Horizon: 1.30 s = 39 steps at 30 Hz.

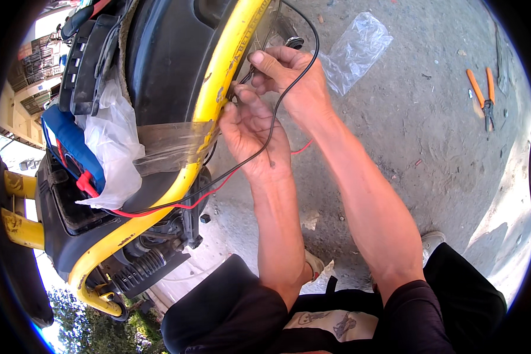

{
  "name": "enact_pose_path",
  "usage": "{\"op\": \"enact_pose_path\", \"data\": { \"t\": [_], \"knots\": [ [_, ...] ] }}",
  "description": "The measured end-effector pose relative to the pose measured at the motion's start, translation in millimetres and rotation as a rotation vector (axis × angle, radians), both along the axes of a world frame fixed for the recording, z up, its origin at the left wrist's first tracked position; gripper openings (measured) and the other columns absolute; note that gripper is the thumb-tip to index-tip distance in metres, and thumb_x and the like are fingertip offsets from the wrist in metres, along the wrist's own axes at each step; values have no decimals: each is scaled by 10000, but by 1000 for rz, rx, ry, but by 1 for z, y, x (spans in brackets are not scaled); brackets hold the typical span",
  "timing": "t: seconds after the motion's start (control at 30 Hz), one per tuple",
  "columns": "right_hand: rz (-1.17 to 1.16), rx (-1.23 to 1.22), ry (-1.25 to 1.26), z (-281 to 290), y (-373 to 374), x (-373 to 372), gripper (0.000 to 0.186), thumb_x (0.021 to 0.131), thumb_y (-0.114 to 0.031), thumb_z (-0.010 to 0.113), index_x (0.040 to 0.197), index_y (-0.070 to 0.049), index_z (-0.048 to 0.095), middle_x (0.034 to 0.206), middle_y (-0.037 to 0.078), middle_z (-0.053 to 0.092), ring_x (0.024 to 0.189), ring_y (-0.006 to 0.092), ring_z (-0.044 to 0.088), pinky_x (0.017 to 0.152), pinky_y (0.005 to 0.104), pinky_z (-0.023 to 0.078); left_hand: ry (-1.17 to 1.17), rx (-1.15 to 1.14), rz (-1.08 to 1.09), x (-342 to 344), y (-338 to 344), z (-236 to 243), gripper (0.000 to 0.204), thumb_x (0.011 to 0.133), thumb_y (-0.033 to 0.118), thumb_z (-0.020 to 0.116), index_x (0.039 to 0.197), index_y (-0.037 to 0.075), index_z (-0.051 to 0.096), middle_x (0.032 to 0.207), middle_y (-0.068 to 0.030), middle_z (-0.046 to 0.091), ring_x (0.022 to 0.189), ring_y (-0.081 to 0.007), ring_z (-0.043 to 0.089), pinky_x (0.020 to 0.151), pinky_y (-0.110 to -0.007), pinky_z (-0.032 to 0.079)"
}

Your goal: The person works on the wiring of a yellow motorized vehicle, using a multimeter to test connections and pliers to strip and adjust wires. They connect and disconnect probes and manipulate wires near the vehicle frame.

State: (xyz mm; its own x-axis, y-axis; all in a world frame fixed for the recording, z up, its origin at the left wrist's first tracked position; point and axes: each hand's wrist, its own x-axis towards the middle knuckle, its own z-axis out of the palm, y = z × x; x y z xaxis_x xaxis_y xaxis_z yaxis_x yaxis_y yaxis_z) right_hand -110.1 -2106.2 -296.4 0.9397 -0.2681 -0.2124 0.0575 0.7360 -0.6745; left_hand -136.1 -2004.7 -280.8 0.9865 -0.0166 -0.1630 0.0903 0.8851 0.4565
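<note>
Works with both bare hands close together, well apart from the body, at the yellow frame bar (213,94) of a vehicle. Brings the right hand (298,76) in above the left, thumb laid along the curled forefinger, next to thin dark wires (249,76); cannot tell, with fingers in the way, whether these are pinched. Holds the left hand (253,127) just below, palm turned up, fingers bent toward the same wires and thumb beside the bar; cannot tell what, if anything, sits between the fingertips. Has the wires near both sets of fingertips, just right of the bar. Has a black lead (318,39) looping in front of the right hand and the left palm, then down leftward across the bar. Has a red lead (186,206) passing behind the left wrist and showing again between the forearms. Has, to the left, a blue-cased meter (71,141) with a red plug (87,184), partly covered by a white plastic bag (112,141), and a strip of clear film (171,144) reaching across to the bar. Has a clear plastic bag (360,53) on the dusty ground (395,118) beyond the right hand, and orange-handled pliers (488,105) lying farther right, handles spread.
</note>
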Motion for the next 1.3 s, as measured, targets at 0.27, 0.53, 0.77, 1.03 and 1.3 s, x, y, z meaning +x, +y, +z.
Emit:
{"op": "enact_pose_path", "data": {
  "t": [0.27, 0.53, 0.77, 1.03, 1.3],
  "knots": [
    [-194, -506, -15, -5, -3, -16, 184, 899, -128, 741, 942, 50, 729, 717, 89, 671, 681, 178, 655, 612, 335, 513, -37, 121, 75, 3, -2, -1, 343, 929, 30, 653, 1228, -107, 557, 1162, -177, 648, 1042, -225, 664, 982, -304, 580],
    [-35, -395, 185, 23, 14, -17, 216, 891, -155, 741, 996, 33, 764, 784, 113, 722, 725, 158, 645, 696, 347, 528, 98, 545, 74, -16, 7, -3, 336, 1011, 239, 601, 1257, 9, 600, 1225, -99, 657, 1196, -213, 603, 1020, -373, 493],
    [59, -357, 186, 49, 15, -10, 229, 824, -132, 706, 976, 23, 778, 798, 211, 743, 744, 285, 735, 710, 387, 565, 116, 557, 7, -28, 4, 7, 220, 1021, 212, 578, 1120, 20, 622, 1169, -72, 656, 1113, -161, 626, 989, -339, 499],
    [36, -413, 182, 44, 15, 6, 250, 748, -69, 641, 936, -6, 793, 849, 246, 739, 831, 359, 747, 808, 402, 582, 110, 515, -19, -24, 18, 0, 242, 1023, 197, 560, 1177, 21, 623, 1223, -101, 660, 1158, -182, 615, 1034, -361, 477],
    [-63, -281, 129, 38, 26, 6, 227, 760, -93, 678, 923, 30, 778, 764, 233, 729, 725, 282, 742, 731, 382, 582, 155, 382, -60, -31, 18, 20, 179, 1009, 122, 585, 1133, -5, 607, 1057, -77, 632, 976, -171, 595, 935, -330, 500]
  ]
}}
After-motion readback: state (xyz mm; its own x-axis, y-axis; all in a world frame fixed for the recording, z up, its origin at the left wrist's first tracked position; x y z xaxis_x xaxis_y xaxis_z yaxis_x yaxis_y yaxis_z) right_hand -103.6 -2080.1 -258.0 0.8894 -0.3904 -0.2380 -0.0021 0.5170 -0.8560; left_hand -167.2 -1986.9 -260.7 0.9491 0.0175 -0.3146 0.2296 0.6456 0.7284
